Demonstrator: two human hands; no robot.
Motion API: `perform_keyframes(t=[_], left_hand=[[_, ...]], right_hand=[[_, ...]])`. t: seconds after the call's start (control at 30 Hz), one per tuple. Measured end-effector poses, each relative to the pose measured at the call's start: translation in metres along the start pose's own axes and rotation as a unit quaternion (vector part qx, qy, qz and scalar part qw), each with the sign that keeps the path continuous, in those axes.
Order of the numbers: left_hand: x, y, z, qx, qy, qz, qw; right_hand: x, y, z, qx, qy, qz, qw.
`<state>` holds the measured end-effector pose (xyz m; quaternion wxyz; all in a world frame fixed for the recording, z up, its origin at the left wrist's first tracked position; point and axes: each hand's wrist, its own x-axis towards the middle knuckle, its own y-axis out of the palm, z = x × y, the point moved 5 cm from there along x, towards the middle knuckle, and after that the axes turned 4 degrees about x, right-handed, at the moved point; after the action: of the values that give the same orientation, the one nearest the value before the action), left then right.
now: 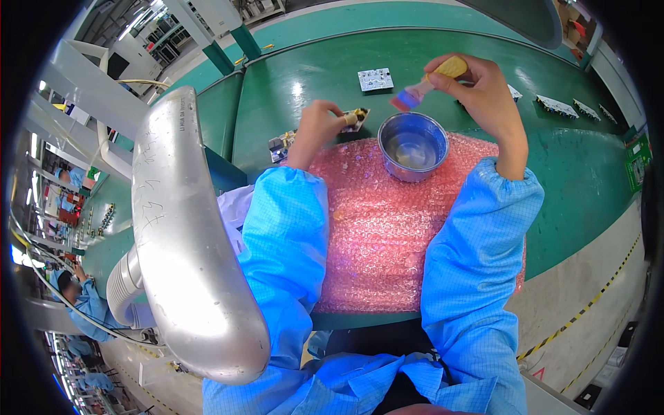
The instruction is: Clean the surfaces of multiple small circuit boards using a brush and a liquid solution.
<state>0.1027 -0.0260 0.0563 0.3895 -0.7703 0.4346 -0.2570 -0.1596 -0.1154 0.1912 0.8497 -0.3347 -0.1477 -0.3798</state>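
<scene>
A: What stands at the left of the frame?
B: A co-worker in blue (93,304) at the far left edge, then a large silver hood (187,242) with a ribbed hose (123,289) behind it.

A: And just right of the hood?
B: The left hand (316,131), at the upper centre-left, over the green table (297,76). Its fingers bend down at a circuit board (357,122) with yellow parts. How firmly they grip it, the view cannot tell.

A: Does anything show on the hand's other side?
B: Board parts (280,147) stick out at its lower left; whether they belong to the same board is hidden by the hand.

A: What fills the middle?
B: Pink bubble wrap (377,242), spread between the two blue sleeves. A pale board (375,79) lies above it, at the upper centre. Right of that board and lower, a round metal bowl (413,166) sits on the wrap's upper part, with what looks like liquid inside.

A: And the right hand?
B: The right hand (477,86), at the upper right of centre, is closed around a brush (419,91). The reddish bristles are slightly blurred and point down and left, just above the bowl's rim in the frame.

A: Anything farther right?
B: A row of boards (557,106) on the table at the upper right, then a green board (638,164) near the right edge.
</scene>
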Motion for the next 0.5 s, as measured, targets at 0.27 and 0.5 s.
perform_keyframes(t=[0.27, 0.5], left_hand=[[0.003, 0.001, -0.013, -0.585, -0.023, 0.061, 0.809], [-0.002, 0.003, -0.038, -0.691, -0.013, 0.095, 0.717]], right_hand=[[0.000, 0.017, -0.036, -0.007, 0.099, 0.134, 0.986], [-0.001, 0.016, -0.047, -0.062, 0.107, 0.146, 0.981]])
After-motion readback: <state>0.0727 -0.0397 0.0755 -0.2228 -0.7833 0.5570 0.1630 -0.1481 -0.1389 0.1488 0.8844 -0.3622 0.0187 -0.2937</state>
